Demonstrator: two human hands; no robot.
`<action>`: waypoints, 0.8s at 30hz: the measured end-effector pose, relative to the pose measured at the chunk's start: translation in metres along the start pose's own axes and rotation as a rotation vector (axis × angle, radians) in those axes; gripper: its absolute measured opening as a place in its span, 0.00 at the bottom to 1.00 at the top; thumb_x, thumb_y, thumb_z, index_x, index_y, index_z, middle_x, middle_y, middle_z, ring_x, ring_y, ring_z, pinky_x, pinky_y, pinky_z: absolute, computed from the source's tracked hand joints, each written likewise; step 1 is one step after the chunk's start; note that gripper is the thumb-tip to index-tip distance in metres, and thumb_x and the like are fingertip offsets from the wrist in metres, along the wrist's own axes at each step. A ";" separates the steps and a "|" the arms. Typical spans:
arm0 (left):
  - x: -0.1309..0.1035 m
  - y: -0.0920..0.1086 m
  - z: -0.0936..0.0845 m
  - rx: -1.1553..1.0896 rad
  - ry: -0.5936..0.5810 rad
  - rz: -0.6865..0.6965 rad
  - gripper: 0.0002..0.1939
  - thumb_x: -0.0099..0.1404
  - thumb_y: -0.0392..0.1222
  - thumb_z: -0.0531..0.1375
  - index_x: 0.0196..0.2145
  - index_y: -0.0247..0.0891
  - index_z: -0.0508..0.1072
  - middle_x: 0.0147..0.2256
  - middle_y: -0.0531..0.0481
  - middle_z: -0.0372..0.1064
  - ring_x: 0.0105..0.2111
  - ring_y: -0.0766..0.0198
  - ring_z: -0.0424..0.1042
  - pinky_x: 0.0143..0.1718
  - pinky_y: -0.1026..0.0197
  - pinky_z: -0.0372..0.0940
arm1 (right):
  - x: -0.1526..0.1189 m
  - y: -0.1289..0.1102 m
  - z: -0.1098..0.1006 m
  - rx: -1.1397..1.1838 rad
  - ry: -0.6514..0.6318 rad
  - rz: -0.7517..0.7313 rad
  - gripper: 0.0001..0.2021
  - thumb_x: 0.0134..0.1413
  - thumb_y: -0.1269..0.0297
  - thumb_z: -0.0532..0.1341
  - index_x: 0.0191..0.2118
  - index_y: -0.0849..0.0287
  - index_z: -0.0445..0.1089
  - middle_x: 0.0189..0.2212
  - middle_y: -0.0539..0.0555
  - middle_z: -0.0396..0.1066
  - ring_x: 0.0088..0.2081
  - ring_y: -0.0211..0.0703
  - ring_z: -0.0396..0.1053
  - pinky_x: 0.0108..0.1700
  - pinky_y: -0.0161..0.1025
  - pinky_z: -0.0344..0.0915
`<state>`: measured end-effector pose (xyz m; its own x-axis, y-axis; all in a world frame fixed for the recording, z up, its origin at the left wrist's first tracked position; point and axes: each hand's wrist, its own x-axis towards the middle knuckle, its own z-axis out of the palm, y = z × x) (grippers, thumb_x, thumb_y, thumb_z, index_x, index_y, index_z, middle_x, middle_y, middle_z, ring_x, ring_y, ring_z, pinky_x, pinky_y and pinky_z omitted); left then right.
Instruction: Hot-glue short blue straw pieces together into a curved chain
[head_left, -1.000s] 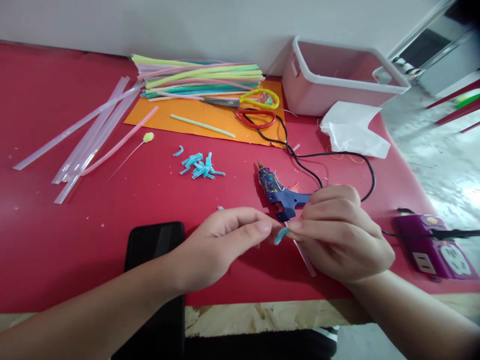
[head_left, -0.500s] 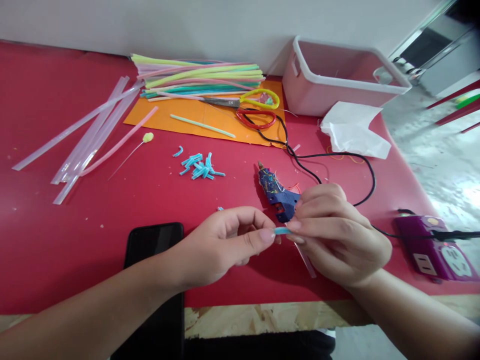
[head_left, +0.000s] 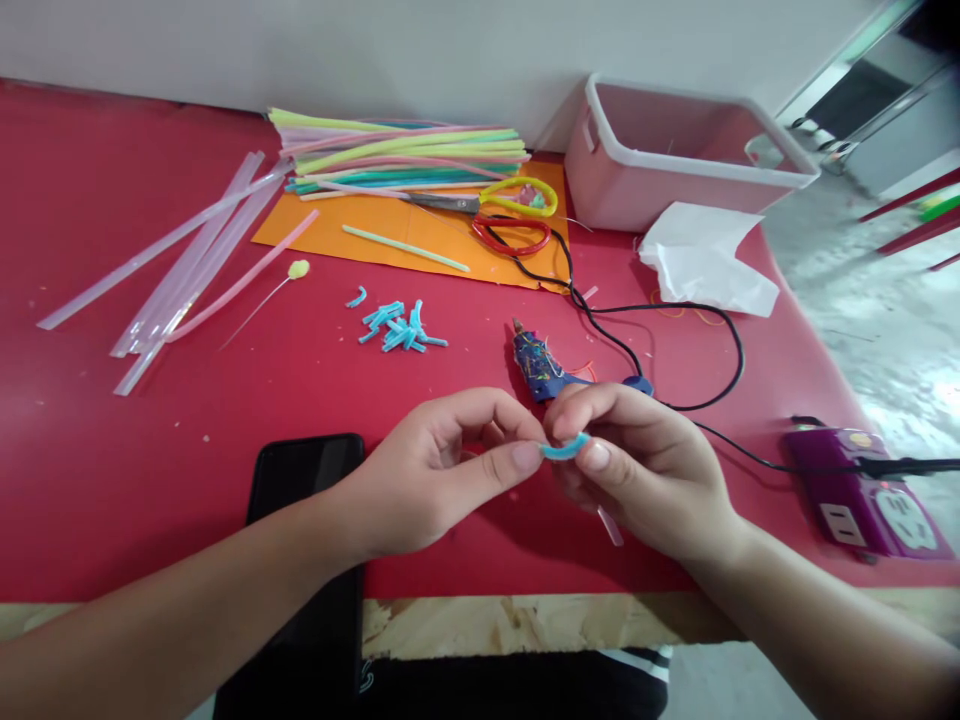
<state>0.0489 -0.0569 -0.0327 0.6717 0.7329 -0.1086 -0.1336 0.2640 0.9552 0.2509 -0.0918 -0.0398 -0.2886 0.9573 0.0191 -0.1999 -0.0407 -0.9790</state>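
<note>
A short blue fuzzy piece (head_left: pixel 564 449), slightly curved, spans the gap between my two hands. My left hand (head_left: pixel 472 465) pinches its left end between thumb and fingers. At its right end, the thumb and fingers of my right hand (head_left: pixel 637 465) are closed on it. Several similar blue pieces (head_left: pixel 405 328) lie in a small pile beyond my hands. Just past my right hand rests a dark blue glue gun (head_left: pixel 538 365), its handle partly hidden by the fingers. A clear glue stick (head_left: pixel 610 526) shows below that hand.
A black phone (head_left: pixel 304 490) lies under my left forearm. Scissors (head_left: pixel 514 235) and fuzzy stems (head_left: pixel 405 155) rest on an orange envelope (head_left: pixel 300 225). Clear sticks (head_left: pixel 202 250) lie left. A pink bin (head_left: pixel 667 180), white paper (head_left: pixel 705 260), black cord (head_left: pixel 739 360) and purple power strip (head_left: pixel 862 495) are right.
My right hand has turned and shifted a little left, its thumb now showing. More of the blue piece is exposed, and it looks bent upward at the right end.
</note>
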 end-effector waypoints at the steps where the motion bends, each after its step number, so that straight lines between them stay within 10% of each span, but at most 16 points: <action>1: 0.000 -0.001 0.001 0.046 0.016 0.010 0.07 0.70 0.39 0.61 0.34 0.36 0.71 0.28 0.55 0.64 0.27 0.71 0.60 0.27 0.67 0.56 | 0.000 -0.001 0.000 0.037 -0.006 0.044 0.05 0.63 0.59 0.67 0.41 0.52 0.76 0.29 0.47 0.70 0.21 0.30 0.65 0.19 0.29 0.62; 9: -0.003 -0.013 0.002 0.484 0.155 0.331 0.07 0.73 0.37 0.59 0.35 0.36 0.73 0.31 0.52 0.67 0.30 0.67 0.66 0.32 0.63 0.61 | 0.002 -0.002 -0.006 0.088 0.018 0.180 0.08 0.60 0.59 0.69 0.36 0.59 0.75 0.23 0.47 0.69 0.19 0.30 0.64 0.15 0.26 0.61; 24: -0.008 -0.014 -0.005 0.593 0.060 0.430 0.03 0.75 0.35 0.57 0.42 0.39 0.70 0.39 0.48 0.73 0.39 0.63 0.71 0.39 0.62 0.66 | 0.004 0.001 -0.006 0.319 -0.114 0.297 0.09 0.58 0.61 0.70 0.36 0.60 0.74 0.22 0.47 0.71 0.16 0.28 0.65 0.14 0.23 0.59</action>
<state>0.0413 -0.0635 -0.0464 0.6057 0.7326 0.3106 0.0519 -0.4259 0.9033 0.2555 -0.0862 -0.0417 -0.4751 0.8538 -0.2131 -0.3663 -0.4120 -0.8343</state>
